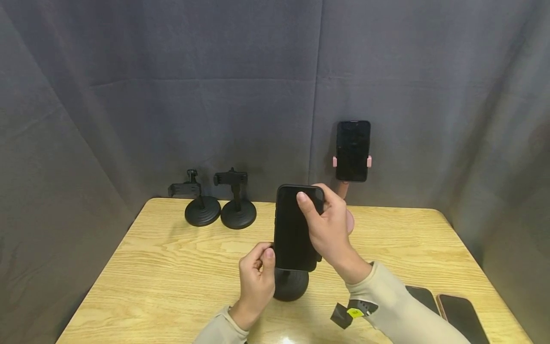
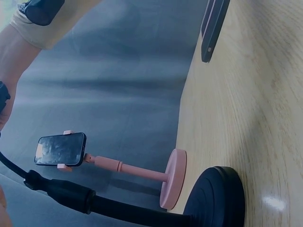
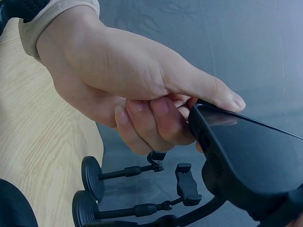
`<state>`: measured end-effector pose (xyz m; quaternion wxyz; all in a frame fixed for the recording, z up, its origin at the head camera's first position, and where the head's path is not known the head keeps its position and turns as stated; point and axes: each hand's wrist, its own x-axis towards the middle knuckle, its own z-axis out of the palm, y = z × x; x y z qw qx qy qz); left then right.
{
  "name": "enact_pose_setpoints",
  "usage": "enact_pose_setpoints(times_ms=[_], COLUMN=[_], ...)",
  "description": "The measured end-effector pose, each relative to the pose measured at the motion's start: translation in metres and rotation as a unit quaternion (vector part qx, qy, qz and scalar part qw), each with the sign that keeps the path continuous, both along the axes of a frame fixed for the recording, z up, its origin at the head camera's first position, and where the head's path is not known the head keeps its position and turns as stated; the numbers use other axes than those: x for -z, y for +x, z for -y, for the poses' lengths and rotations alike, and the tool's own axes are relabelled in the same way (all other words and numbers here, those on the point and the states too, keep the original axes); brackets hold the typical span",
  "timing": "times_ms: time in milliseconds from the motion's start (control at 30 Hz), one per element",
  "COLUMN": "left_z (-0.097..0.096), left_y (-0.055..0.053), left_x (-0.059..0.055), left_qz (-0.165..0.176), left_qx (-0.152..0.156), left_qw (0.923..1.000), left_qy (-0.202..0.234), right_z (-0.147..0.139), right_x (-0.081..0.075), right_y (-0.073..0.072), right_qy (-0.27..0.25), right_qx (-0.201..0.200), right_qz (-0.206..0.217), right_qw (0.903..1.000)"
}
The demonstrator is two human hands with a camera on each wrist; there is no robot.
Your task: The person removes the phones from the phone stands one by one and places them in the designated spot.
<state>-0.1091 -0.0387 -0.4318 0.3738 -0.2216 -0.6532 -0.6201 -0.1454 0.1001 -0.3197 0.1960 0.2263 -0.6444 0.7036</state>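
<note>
A black smartphone (image 1: 292, 229) stands upright in front of a black phone stand, whose round base (image 1: 291, 286) shows below it. My right hand (image 1: 332, 230) grips the phone's upper right corner, thumb on the screen and the other fingers behind. At the phone's lower left edge, my left hand (image 1: 257, 279) has curled fingers and thumb pinching the stand's clamp, mostly covered there. The right wrist view shows the clamp's dark arm (image 3: 286, 208) against the phone's edge. In the left wrist view the stand's pole (image 2: 142, 212) rises from its base, and the left fingers are nearly out of sight.
Two black phone stands (image 1: 203, 211) (image 1: 238, 215) with bare clamps stand at the back left. Behind my right hand, a pink stand (image 2: 174, 179) holds another phone (image 1: 353, 150). Two more phones (image 1: 423, 300) (image 1: 461, 317) lie at the right, partly under my forearm. Grey curtains surround the table.
</note>
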Motion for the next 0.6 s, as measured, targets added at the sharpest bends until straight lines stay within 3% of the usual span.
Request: enact_pose_setpoints(times_ms=[600], left_z=[-0.0013], left_y=[0.0021], left_x=[-0.0016], left_qz=[0.015], left_qx=[0.002], left_qw=[0.9999], left_qy=[0.007], right_z=[-0.0006], right_x=[-0.0020], right_y=[0.0012], right_qy=[0.013], right_qx=[0.007], right_qz=[0.011], right_qw=[0.9998])
